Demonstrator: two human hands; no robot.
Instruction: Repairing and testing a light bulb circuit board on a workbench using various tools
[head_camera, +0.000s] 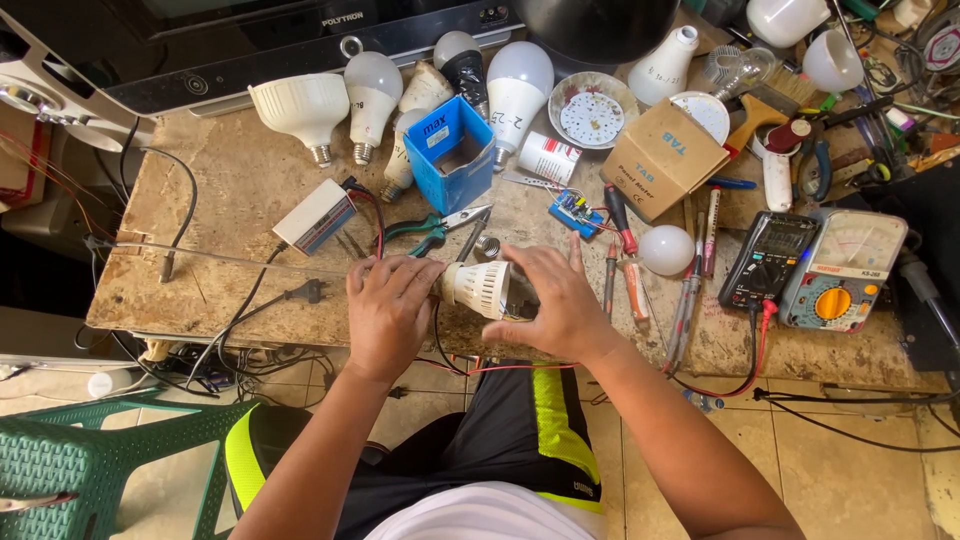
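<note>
Item 1: green plastic stool (70, 465), nearest the viewer at lower left, standing on the tiled floor.

Item 2: left hand (388, 312), at the near edge of the workbench (215, 180). Fingers curled and pressed together over the narrow end of the lamp body (478, 288); what lies beneath them is hidden.

Item 3: lamp body, white, ribbed, lying on its side between both hands at the bench's front edge.

Item 4: right hand (553, 303), cupped around the wide end of the lamp body, fingers slightly spread, thumb underneath.

Item 5: loose round diffuser (666, 250), white, just right of the right hand, among pens and probes.

Item 6: 2 multimeters, 1 black digital (768, 260) and 1 analogue with an orange dial (842, 270), side by side at the right.

Item 7: green-handled pliers (435, 228), just beyond the hands; white rectangular adapter (315, 216) to their left, with leads attached.

Item 8: blue open carton (450, 150), mid-bench; brown cardboard box (664, 157) well to its right.

Item 9: row of white bulbs (372, 88) along the far edge, some upright, some lying down.

Item 10: round LED board in a dish (592, 110), far side, between the bulbs and the brown box.
</note>
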